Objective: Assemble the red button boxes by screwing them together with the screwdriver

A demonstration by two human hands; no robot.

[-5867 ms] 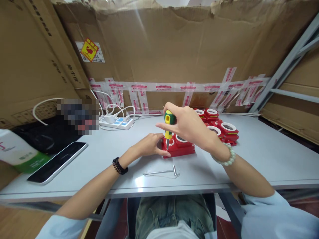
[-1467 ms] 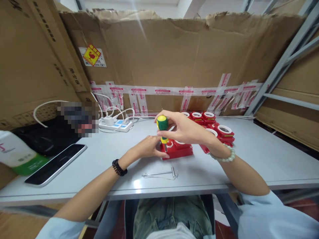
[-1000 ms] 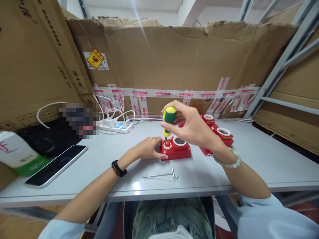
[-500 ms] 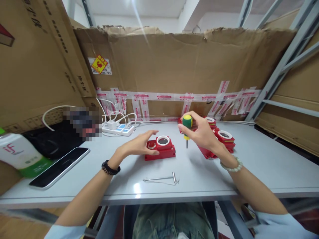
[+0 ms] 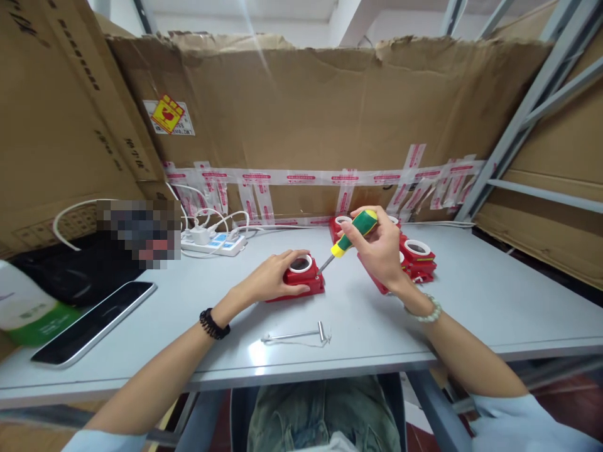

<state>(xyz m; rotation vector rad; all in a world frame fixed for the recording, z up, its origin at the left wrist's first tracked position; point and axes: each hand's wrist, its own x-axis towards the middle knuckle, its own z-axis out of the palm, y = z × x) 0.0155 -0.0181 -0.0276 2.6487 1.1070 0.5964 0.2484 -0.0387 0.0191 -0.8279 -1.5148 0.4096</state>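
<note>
My left hand (image 5: 271, 277) is wrapped over a red box-shaped device (image 5: 308, 285) with a white ring round a dark window, holding it against the table. In my right hand (image 5: 384, 248) is a screwdriver (image 5: 357, 231) with a green and yellow handle, tilted down to the left. Its tip meets the right end of the device, near a small screw spot. Part of the device's left side is hidden under my left hand. A small metal T-shaped tool (image 5: 296, 334) with a thin cord lies in front of it.
More red devices (image 5: 419, 254) stand behind and beside my right hand. A white power strip (image 5: 219, 243) with plugs and cables lies at the back left. A phone (image 5: 94, 323) and a green-and-white bottle (image 5: 40, 311) are at the left. Cardboard (image 5: 282, 113) walls the back.
My left hand has closed round the red device. My right hand has tilted the screwdriver and brought its tip left and down onto the device's right end.
</note>
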